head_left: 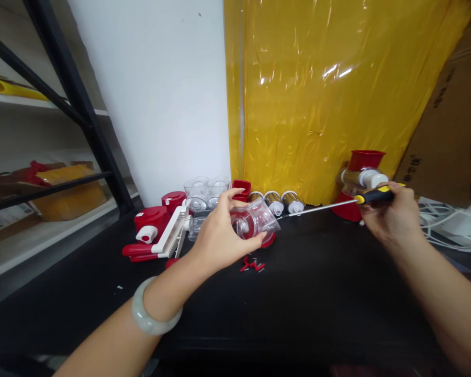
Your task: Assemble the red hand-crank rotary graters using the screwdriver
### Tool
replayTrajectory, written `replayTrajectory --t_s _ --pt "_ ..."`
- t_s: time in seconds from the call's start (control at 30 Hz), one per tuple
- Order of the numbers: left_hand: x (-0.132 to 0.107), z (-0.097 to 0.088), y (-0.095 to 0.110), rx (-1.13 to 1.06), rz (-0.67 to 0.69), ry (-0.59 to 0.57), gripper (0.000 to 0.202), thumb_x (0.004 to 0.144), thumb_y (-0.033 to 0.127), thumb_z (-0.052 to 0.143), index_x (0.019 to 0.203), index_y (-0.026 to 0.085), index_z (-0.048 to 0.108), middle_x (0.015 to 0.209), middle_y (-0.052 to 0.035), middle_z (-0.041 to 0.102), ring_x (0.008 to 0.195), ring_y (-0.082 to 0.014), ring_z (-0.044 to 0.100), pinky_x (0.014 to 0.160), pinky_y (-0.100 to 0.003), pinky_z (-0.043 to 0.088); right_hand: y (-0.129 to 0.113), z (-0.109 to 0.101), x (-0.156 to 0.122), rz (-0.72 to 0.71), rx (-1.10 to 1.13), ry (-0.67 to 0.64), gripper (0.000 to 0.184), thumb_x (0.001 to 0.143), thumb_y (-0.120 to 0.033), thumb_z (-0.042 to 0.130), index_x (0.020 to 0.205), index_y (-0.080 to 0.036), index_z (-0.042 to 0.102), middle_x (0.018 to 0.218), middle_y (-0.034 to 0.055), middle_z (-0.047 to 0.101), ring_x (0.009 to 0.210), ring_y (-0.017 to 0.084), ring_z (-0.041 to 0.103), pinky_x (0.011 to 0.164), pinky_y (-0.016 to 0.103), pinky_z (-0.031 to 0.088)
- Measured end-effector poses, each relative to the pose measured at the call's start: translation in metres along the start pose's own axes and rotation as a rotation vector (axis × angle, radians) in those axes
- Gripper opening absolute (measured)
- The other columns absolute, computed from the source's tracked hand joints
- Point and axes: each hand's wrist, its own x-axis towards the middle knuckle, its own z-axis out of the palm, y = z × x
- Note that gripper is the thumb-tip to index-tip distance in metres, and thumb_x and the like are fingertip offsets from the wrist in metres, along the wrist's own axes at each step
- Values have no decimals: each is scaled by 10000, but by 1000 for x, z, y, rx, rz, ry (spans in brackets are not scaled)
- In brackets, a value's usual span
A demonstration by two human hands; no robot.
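My left hand (pixel 223 230) is closed around a clear plastic housing (pixel 262 213), tilted on its side over a red base (pixel 270 240). Between the fingers of my right hand (pixel 394 212) is the black and yellow handle of a screwdriver (pixel 377 195). Its long metal shaft points left, and the tip is at or near the clear housing's open end; I cannot tell whether they touch. Just in front of the housing lie small red parts (pixel 253 265) with several screws.
White crank handles with red grips (pixel 141 251) and red bases (pixel 151 220) lie left. Behind are clear housings (pixel 208 188) and several grater drums (pixel 292 203). An assembled red grater (pixel 367 159) and white cables (pixel 451 222) are right. A black shelf frame (pixel 78 115) stands left.
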Motion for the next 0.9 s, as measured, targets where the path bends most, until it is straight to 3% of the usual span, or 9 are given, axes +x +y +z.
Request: replayTrajectory --t_s 0.43,0.9 --pt "0 0 1 7 -1 -4 814 623 364 806 1311 243 388 1119 -86 670 1010 -298 660 895 -475 514 1 4 -7 52 -6 43 100 646 -142 553 739 -169 524 701 -45 508 586 85 539 485 211 520" --pt "-2 1 1 73 75 -33 796 644 380 788 1313 230 384 1169 -106 656 1086 -312 638 896 -463 525 2 5 -6 56 -38 -13 59 614 -155 555 668 -166 533 635 -39 483 547 79 474 412 170 443"
